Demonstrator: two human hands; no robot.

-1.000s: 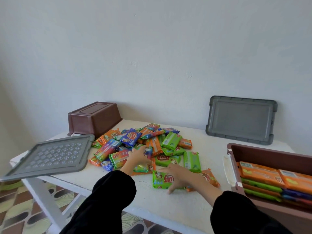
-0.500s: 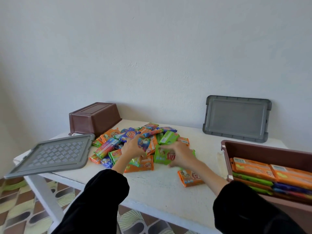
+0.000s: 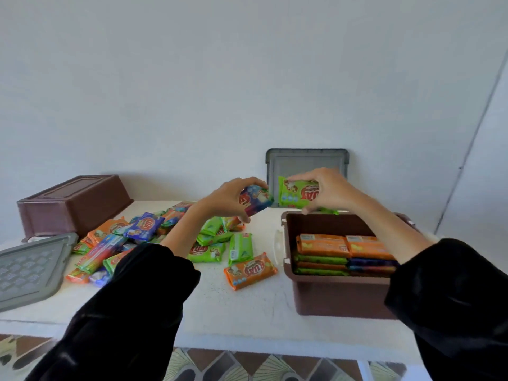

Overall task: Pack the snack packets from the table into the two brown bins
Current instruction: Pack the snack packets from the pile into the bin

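You've just lifted both: left hand (image 3: pixel 228 198) clamps the blue packet (image 3: pixel 257 199), right hand (image 3: pixel 330 191) the green packet (image 3: pixel 295 195), nearly over the bin (image 3: pixel 338 295).

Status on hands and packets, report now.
Left hand grips blue packet; right hand grips green packet over the open bin. Bin partly filled, pile of packets on table. Nothing in the way.
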